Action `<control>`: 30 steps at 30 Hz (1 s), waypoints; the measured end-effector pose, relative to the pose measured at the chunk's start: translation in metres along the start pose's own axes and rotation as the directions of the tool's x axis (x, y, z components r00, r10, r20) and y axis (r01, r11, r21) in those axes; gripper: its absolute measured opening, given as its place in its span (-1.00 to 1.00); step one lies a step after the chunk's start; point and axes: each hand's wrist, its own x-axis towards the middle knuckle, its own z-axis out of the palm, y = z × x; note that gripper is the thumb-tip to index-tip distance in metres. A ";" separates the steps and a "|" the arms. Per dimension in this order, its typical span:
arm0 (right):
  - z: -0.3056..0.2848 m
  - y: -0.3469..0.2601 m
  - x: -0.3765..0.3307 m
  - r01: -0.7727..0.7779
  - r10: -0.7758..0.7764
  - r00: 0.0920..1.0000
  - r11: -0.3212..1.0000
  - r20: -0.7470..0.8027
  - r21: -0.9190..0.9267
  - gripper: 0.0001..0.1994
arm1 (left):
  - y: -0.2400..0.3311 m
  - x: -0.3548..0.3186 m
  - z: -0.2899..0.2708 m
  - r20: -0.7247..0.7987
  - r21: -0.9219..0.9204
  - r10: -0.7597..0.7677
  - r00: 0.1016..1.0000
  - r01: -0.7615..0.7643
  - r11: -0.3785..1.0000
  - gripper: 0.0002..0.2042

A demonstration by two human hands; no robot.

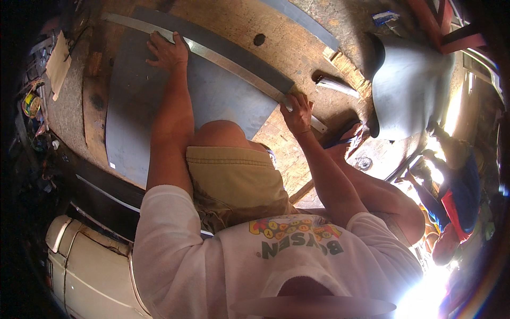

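A large dark grey metal sheet [212,87] lies on a worn wooden board, with a long metal straightedge [234,64] laid across it near its far edge. My left hand [169,52] presses down on the straightedge, fingers spread onto the sheet. Beyond the sheet's right edge, my right hand [298,114] is curled around the straightedge near its right end. Whether a small tool is also between those fingers is hidden. My bent knee [226,133] rests over the near part of the sheet.
The wooden board [234,26] has dark round marks. A grey strip [305,21] lies at the far side. A curved grey sheet [409,87] stands at the right, below a red metal frame [449,37]. Another person [462,186] is at the right. A cream-coloured panel [98,271] is lower left.
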 end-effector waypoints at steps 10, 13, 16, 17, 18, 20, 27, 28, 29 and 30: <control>-0.002 0.003 0.002 -0.009 0.009 1.000 1.000 -0.002 0.010 -0.65 | 0.005 -0.005 -0.001 0.008 0.025 0.003 1.000 -0.003 1.000 -0.27; -0.002 0.009 0.001 -0.010 0.010 1.000 1.000 -0.002 0.011 -0.64 | 0.011 -0.008 -0.002 0.036 0.024 0.001 0.999 -0.002 1.000 -0.26; -0.002 0.011 0.001 -0.010 0.010 1.000 1.000 0.009 0.021 -0.64 | 0.009 -0.009 -0.001 0.039 0.022 0.003 0.999 -0.004 1.000 -0.25; -0.002 0.011 0.001 -0.011 0.011 1.000 1.000 0.016 0.020 -0.63 | 0.008 -0.008 -0.001 0.036 0.020 0.000 0.999 -0.001 1.000 -0.25; -0.001 0.010 0.001 -0.012 0.011 1.000 1.000 0.022 0.019 -0.63 | 0.007 -0.008 -0.002 0.033 0.018 -0.003 0.999 0.002 1.000 -0.24; -0.002 0.002 0.002 -0.024 0.024 0.999 0.999 0.022 0.021 -0.62 | 0.004 -0.006 -0.009 0.018 0.027 0.005 1.000 -0.005 1.000 -0.25; -0.006 -0.005 -0.018 -0.102 0.103 0.990 0.995 0.096 -0.016 -0.56 | -0.001 -0.001 -0.018 0.017 0.026 -0.013 1.000 0.013 1.000 -0.26; -0.015 -0.008 -0.020 -0.072 0.072 0.994 0.997 0.084 -0.007 -0.56 | 0.000 -0.008 -0.022 0.042 0.022 -0.024 0.999 0.023 0.999 -0.26; -0.021 -0.011 -0.020 -0.045 0.045 0.997 0.999 0.069 0.000 -0.57 | 0.000 -0.011 -0.024 0.069 0.015 -0.032 0.997 0.031 0.999 -0.25; -0.023 -0.016 -0.019 -0.018 0.018 0.999 1.000 0.036 -0.008 -0.58 | -0.002 -0.010 -0.028 0.087 0.023 -0.040 0.995 0.038 0.999 -0.26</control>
